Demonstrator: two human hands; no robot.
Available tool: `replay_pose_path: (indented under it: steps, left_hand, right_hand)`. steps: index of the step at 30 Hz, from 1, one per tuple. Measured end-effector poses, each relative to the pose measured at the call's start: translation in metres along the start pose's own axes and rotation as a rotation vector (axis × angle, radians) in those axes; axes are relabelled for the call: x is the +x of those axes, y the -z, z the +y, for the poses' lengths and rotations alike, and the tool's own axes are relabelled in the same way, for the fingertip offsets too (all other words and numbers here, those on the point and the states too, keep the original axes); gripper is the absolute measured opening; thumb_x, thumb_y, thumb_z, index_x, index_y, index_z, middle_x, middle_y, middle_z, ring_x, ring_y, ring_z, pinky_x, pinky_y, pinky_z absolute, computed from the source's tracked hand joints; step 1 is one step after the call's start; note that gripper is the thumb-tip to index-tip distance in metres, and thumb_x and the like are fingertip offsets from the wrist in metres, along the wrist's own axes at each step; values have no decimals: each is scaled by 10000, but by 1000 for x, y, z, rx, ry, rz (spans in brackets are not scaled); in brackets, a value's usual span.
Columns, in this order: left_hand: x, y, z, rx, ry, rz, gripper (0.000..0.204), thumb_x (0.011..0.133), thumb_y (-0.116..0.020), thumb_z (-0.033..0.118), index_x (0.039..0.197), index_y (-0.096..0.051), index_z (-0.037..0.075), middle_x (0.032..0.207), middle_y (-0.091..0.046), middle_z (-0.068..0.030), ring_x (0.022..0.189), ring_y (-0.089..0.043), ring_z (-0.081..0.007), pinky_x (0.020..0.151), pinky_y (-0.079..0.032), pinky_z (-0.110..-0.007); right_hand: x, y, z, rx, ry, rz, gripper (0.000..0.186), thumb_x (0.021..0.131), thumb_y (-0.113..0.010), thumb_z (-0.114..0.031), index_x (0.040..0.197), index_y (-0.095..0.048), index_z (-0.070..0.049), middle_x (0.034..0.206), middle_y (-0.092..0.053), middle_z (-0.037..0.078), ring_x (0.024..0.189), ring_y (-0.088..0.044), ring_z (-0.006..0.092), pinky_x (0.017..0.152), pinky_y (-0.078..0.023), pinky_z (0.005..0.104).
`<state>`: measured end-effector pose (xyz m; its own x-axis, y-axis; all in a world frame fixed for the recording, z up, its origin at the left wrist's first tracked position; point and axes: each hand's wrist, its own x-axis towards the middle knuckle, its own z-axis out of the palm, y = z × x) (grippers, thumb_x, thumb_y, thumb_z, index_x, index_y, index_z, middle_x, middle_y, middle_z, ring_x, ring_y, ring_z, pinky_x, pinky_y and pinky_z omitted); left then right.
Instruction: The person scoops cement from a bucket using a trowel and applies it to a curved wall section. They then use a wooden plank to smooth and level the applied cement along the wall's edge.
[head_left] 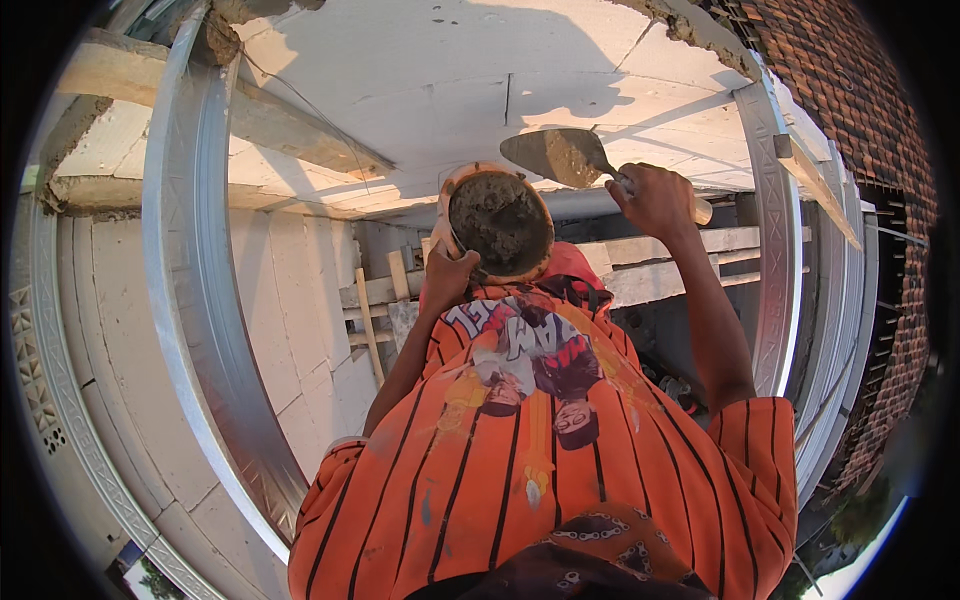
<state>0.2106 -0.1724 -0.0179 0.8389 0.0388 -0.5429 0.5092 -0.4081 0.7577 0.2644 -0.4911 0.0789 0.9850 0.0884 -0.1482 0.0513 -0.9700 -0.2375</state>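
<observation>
An orange bucket with a mortar-smeared rim tilts toward me in front of my chest. Wet grey mortar lies inside it. My left hand grips the bucket at its near left rim, fingers partly hidden behind it. To the right, my right hand is closed round the handle of a trowel. The trowel's blade points left, just above and beyond the bucket's far right edge, with some mortar on it. It appears apart from the bucket.
A pale block wall stands ahead, with rough mortar along its top edge. Metal roof channels rise at left and right. A timber beam crosses the upper left. Planks lie below; roof tiles are at far right.
</observation>
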Motion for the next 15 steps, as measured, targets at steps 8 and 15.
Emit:
replay_pose_path:
  steps: [8, 15]
  left_hand:
    - [0, -12, -16, -96, -87, 15, 330, 731, -647, 136, 974, -576, -76, 838, -642, -118, 715, -613, -156, 613, -494, -301]
    - [-4, -9, 5, -7, -100, -1, 313, 741, -652, 154, 960, -574, -56, 784, -638, -100, 658, -586, -159, 604, -475, -321]
  right_hand:
    - [26, -147, -40, -46, 29, -311, 298, 775, -594, -349, 830, -695, -75, 805, -686, 139, 793, -672, 313, 701, -529, 422]
    - [-3, -164, -11, 312, -167, -443, 418, 780, -574, -508, 1012, -701, -184, 935, -683, 135, 917, -638, 332, 817, -502, 441]
